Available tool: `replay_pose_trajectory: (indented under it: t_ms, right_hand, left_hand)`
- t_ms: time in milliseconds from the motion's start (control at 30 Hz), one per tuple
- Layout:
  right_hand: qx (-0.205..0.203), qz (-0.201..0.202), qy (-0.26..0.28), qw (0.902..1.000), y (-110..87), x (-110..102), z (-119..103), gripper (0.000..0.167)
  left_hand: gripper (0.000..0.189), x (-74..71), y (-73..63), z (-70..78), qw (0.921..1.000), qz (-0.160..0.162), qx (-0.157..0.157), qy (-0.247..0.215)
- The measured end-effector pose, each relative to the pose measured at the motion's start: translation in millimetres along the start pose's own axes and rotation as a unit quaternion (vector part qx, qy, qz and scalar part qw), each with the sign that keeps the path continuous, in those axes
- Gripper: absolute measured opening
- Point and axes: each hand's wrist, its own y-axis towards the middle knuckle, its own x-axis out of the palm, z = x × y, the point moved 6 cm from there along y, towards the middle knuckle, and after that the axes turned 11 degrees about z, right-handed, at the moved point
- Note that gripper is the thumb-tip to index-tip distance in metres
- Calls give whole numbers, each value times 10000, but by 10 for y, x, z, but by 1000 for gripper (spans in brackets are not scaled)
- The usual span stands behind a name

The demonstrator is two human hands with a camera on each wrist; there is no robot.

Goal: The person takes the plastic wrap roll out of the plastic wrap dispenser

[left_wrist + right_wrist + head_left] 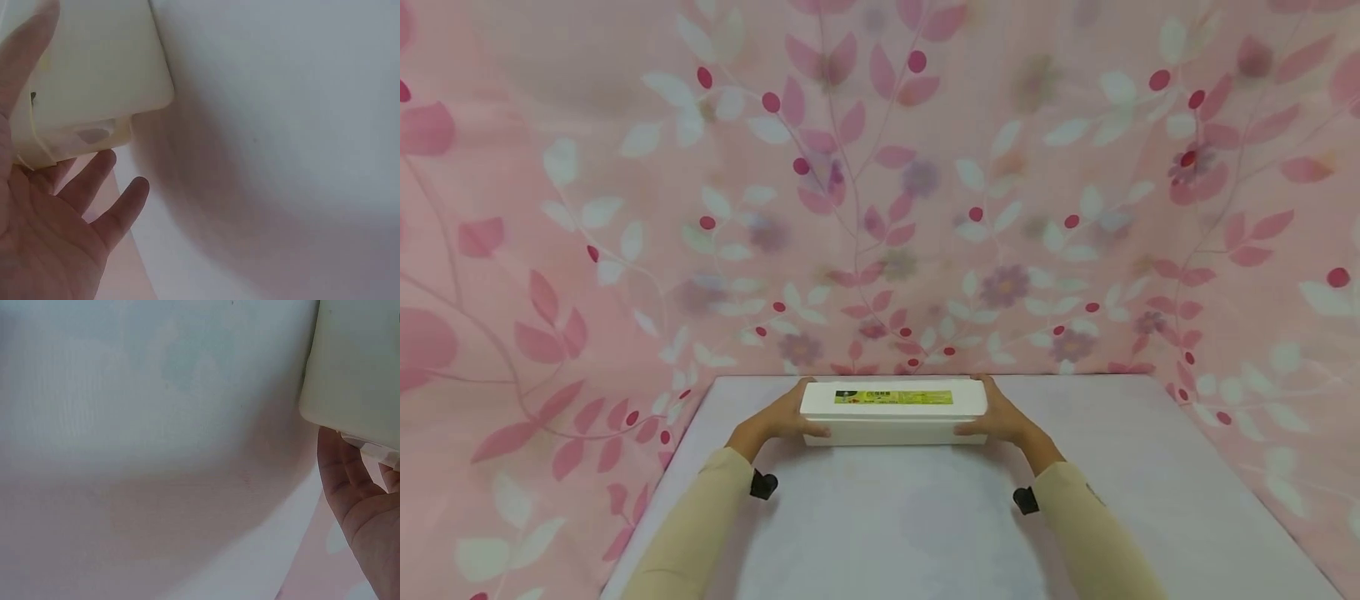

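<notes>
A long white box (pixel 895 431) with a yellow-green printed label (pixel 893 397) on its top lies lengthwise near the far edge of the table. My left hand (pixel 781 415) grips its left end, thumb along the front face and fingers round the end and back. At the opposite end, my right hand (pixel 1002 415) holds it the same way. In the left wrist view the box's pale corner (pixel 100 69) sits between thumb and fingers, with two fingertips spread off it. The right wrist view has fingers (pixel 334 465) against the box's end, the thumb out of frame.
A white-covered table (pixel 895 525) spreads beneath the box and forearms. Behind it and at both sides hangs a pink curtain (pixel 895 208) with leaves and flowers. Small black wrist devices (pixel 763 485) show at both sleeve cuffs.
</notes>
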Motion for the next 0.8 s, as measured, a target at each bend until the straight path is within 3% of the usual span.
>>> replay_pose_trajectory:
  t_ms: [200,367,533,800]
  right_hand:
    - [-148,150,188,9996,14,-24,-60,109]
    - [-144,-12,205,9997,2,67,-25,111]
    - [-220,17,91,9997,-24,97,16,113]
    - [-317,149,72,9994,-21,60,-2,112]
  left_hand:
    - [98,-29,18,31,9993,12,324,-192]
    - [104,-47,-57,-7,9993,245,300,-5]
    - [106,-64,-74,54,9973,487,550,-51]
    - [103,-48,-64,34,9982,462,394,18]
